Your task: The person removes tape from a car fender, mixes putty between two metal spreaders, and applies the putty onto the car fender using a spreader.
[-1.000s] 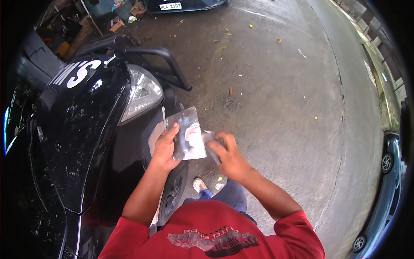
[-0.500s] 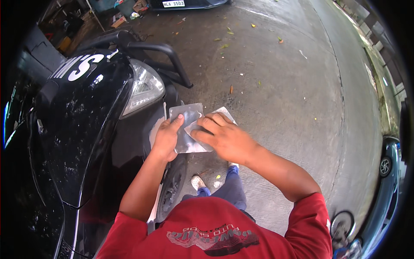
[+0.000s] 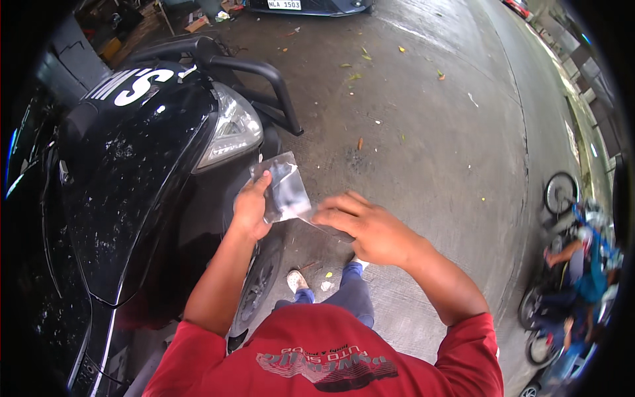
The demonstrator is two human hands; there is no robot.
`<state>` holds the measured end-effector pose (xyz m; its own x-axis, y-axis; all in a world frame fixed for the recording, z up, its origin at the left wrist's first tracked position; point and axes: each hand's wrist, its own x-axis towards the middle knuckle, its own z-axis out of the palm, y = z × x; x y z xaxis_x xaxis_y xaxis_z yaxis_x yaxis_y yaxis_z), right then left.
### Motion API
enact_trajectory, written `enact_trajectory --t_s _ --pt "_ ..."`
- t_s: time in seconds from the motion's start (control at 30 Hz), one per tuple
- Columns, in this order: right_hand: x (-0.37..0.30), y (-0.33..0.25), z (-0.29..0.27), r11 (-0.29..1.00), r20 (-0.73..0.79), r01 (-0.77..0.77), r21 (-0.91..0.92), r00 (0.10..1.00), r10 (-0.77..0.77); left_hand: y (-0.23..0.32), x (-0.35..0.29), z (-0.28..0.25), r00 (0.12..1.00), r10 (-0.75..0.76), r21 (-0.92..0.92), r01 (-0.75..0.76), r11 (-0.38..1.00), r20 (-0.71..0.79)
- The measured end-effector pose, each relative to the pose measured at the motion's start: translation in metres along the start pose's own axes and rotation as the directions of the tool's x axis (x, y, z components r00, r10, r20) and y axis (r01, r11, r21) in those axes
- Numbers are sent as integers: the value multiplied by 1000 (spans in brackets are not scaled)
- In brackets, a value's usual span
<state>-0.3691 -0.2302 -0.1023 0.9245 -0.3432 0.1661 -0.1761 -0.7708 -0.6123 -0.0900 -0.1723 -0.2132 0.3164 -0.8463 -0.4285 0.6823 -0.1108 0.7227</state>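
Observation:
My left hand [image 3: 250,212] grips a shiny, thin rectangular metal sheet [image 3: 289,190] by its left side, with the thumb lying on top. A smear or reflection shows on its face; I cannot tell which. My right hand [image 3: 377,230], slightly blurred, pinches a second thin flat sheet [image 3: 336,233], dark and partly hidden under the fingers. The corners of the two sheets meet or overlap near the middle. Both hands are in front of my body, beside the front corner of a black car [image 3: 132,178].
The car's headlight [image 3: 235,132] and black bull bar [image 3: 286,99] are just beyond my left hand, its front wheel [image 3: 259,284] below. Wet concrete [image 3: 423,165] stretches ahead and right. Riders on motorcycles [image 3: 529,308] pass at far right. Another dark car [image 3: 317,6] stands ahead.
My right hand and its sheet have slid down and right, off the face of the left sheet. The left sheet has tilted a little. Motorcycles have come into view at right.

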Motion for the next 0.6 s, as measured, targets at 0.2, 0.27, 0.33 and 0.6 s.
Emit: enact_trajectory --t_s 0.2,0.27,0.33,0.6 --pt "21 23 40 966 -226 158 -202 953 -203 -13 -15 23 969 -108 -181 150 972 224" --pt "16 33 53 973 -278 125 -196 944 -177 -17 -15 28 955 -140 -230 202 952 260" --pt "12 47 66 978 -329 93 -184 932 -151 -18 -17 26 961 -125 -213 180 960 249" --pt "-26 85 47 961 -328 -123 -246 944 37 9 -17 22 966 -130 152 97 984 223"
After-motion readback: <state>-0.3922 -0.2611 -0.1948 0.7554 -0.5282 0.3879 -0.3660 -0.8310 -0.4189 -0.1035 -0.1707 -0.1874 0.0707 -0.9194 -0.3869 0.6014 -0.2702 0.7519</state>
